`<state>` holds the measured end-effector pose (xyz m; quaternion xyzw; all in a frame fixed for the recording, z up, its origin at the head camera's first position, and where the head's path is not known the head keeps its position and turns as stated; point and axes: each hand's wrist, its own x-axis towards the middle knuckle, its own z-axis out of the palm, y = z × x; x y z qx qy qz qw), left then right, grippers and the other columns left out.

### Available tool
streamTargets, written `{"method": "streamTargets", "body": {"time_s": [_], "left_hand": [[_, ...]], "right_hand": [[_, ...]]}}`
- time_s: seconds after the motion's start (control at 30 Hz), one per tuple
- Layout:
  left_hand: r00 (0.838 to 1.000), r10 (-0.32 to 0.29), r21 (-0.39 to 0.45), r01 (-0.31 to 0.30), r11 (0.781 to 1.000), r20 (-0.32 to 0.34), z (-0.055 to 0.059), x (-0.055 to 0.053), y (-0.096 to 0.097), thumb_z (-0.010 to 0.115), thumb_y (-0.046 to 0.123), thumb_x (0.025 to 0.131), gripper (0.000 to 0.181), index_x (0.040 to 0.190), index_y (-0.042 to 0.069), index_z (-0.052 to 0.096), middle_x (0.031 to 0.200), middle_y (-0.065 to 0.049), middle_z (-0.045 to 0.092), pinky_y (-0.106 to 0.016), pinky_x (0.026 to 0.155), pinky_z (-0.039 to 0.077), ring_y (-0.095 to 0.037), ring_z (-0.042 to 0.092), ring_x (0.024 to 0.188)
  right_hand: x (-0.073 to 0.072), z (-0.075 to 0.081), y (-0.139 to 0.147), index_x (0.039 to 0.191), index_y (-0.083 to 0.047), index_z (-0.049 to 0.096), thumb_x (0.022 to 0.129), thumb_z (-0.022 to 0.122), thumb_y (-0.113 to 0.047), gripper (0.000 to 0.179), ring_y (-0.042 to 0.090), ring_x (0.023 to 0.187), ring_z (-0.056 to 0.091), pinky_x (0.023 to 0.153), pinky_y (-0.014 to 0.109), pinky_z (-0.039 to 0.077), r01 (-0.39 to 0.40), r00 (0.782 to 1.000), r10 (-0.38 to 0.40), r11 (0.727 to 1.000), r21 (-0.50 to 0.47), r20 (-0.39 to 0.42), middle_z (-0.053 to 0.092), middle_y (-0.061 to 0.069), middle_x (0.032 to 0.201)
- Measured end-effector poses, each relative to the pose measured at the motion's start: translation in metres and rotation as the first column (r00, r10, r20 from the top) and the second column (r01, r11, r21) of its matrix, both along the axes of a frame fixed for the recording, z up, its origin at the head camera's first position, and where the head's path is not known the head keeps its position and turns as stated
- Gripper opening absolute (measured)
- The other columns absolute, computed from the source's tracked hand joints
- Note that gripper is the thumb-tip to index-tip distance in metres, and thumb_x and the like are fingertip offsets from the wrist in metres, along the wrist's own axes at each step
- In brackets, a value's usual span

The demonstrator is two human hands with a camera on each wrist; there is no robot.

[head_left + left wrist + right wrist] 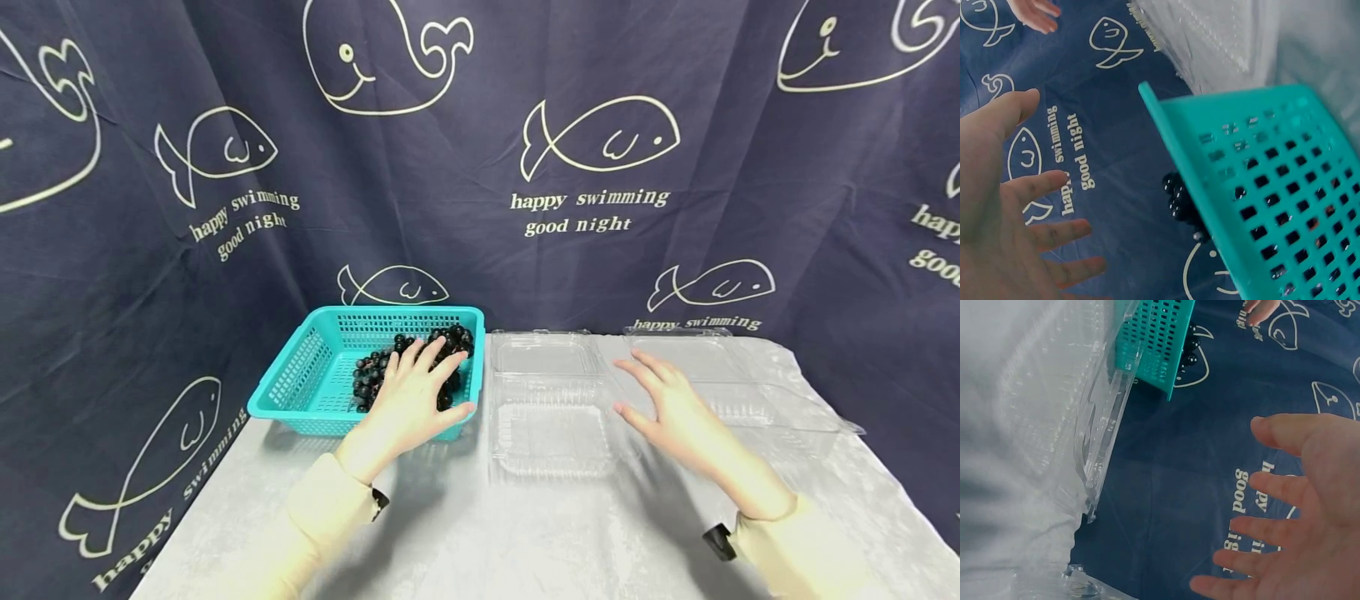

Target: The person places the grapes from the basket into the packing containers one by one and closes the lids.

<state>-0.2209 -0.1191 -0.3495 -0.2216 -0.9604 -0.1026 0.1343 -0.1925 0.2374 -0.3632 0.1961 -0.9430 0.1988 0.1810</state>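
Observation:
Dark grapes (pixel 367 379) lie in the right part of a turquoise plastic basket (pixel 288 400) on the left of the table. My left hand (pixel 408 400) hovers over the basket's front right side with fingers spread, holding nothing. In the left wrist view, the hand (pixel 1029 219) stays apart from the basket wall (pixel 1229 187), and some grapes (pixel 1180 200) show above the rim. My right hand (pixel 667 408), fingers spread and holding nothing, is in the air between two clear plastic clamshell boxes: a left one (pixel 551 437) and a right one (pixel 738 408), both with lids open.
A pale cloth covers the table (pixel 525 533). Behind it hangs a dark blue curtain (pixel 480 242) with white fish and whale drawings, close against the table's back edge. The right box's clear edge reaches toward the table's right side.

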Motion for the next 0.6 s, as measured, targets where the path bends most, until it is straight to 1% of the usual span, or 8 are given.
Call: {"method": "streamTargets", "body": {"time_s": [0.1, 0.2, 0.27, 0.33, 0.37, 0.43, 0.53, 0.6], "left_hand": [[1.0, -0.022, 0.004, 0.022, 1.0, -0.007, 0.005, -0.007, -0.003, 0.059, 0.059, 0.082, 0.068, 0.141, 0.031, 0.041, 0.15, -0.007, 0.032, -0.063, 0.108, 0.023, -0.037, 0.025, 0.138], [0.999, -0.041, -0.008, 0.041, 0.999, -0.035, 0.008, -0.016, -0.006, 0.062, 0.056, 0.081, 0.069, 0.141, 0.029, 0.042, 0.148, -0.008, 0.034, -0.063, 0.106, 0.025, -0.038, 0.028, 0.136], [0.997, -0.059, -0.007, 0.059, 0.998, -0.056, 0.009, -0.023, -0.008, 0.064, 0.054, 0.08, 0.069, 0.14, 0.027, 0.043, 0.146, -0.01, 0.036, -0.063, 0.105, 0.027, -0.039, 0.031, 0.134], [0.996, -0.069, -0.008, 0.069, 0.998, -0.063, 0.01, -0.031, -0.011, 0.066, 0.051, 0.079, 0.068, 0.139, 0.026, 0.044, 0.145, -0.011, 0.038, -0.062, 0.105, 0.029, -0.039, 0.033, 0.132], [0.996, -0.072, -0.01, 0.072, 0.997, -0.06, 0.01, -0.035, -0.012, 0.067, 0.049, 0.079, 0.068, 0.139, 0.025, 0.044, 0.145, -0.012, 0.038, -0.061, 0.105, 0.029, -0.039, 0.034, 0.131], [0.996, -0.078, -0.01, 0.078, 0.997, -0.04, 0.009, -0.042, -0.015, 0.068, 0.047, 0.08, 0.068, 0.139, 0.024, 0.044, 0.145, -0.012, 0.038, -0.06, 0.104, 0.03, -0.038, 0.034, 0.13], [0.998, -0.07, -0.023, 0.07, 0.997, 0.01, 0.007, -0.053, -0.02, 0.069, 0.045, 0.08, 0.071, 0.141, 0.024, 0.042, 0.146, -0.012, 0.036, -0.059, 0.104, 0.031, -0.038, 0.033, 0.13], [0.997, -0.065, -0.03, 0.066, 0.997, 0.04, 0.006, -0.059, -0.024, 0.07, 0.045, 0.079, 0.073, 0.142, 0.023, 0.041, 0.146, -0.013, 0.036, -0.06, 0.102, 0.032, -0.038, 0.033, 0.13]], "right_hand": [[-0.006, -0.003, 0.004, 0.134, -0.009, 0.047, 0.081, 0.071, -0.019, 0.059, 0.049, 0.122, 0.041, 0.096, 0.066, 0.033, -0.023, 1.0, 0.023, 0.999, -0.045, -0.003, 0.043, 0.025, 0.137], [-0.01, -0.007, 0.008, 0.133, -0.006, 0.048, 0.078, 0.073, -0.014, 0.061, 0.046, 0.113, 0.05, 0.091, 0.059, 0.043, -0.031, 1.0, 0.031, 0.997, -0.075, 0.003, 0.049, 0.024, 0.131], [-0.011, -0.008, 0.009, 0.133, -0.006, 0.048, 0.078, 0.073, -0.014, 0.061, 0.042, 0.108, 0.055, 0.085, 0.053, 0.05, -0.021, 0.999, 0.026, 0.995, -0.1, 0.046, 0.05, 0.023, 0.13], [-0.011, -0.009, 0.011, 0.133, -0.006, 0.048, 0.079, 0.072, -0.013, 0.06, 0.04, 0.104, 0.058, 0.078, 0.049, 0.054, -0.005, 0.995, 0.016, 0.992, -0.123, 0.095, 0.051, 0.023, 0.129], [-0.011, -0.01, 0.011, 0.134, -0.006, 0.048, 0.08, 0.072, -0.014, 0.06, 0.039, 0.102, 0.06, 0.076, 0.048, 0.054, 0.004, 0.993, 0.012, 0.991, -0.134, 0.12, 0.052, 0.023, 0.129], [-0.011, -0.011, 0.011, 0.134, -0.005, 0.047, 0.081, 0.071, -0.016, 0.059, 0.039, 0.101, 0.061, 0.077, 0.05, 0.054, 0.024, 0.985, 0.004, 0.987, -0.161, 0.173, 0.053, 0.024, 0.128], [-0.012, -0.013, 0.012, 0.135, -0.003, 0.045, 0.082, 0.07, -0.017, 0.06, 0.039, 0.101, 0.062, 0.08, 0.053, 0.051, 0.048, 0.971, 0.004, 0.977, -0.208, 0.241, 0.053, 0.026, 0.126], [-0.013, -0.016, 0.012, 0.135, -0.002, 0.044, 0.083, 0.069, -0.016, 0.06, 0.04, 0.101, 0.061, 0.08, 0.051, 0.053, 0.061, 0.958, 0.011, 0.969, -0.241, 0.286, 0.052, 0.028, 0.126]]}}
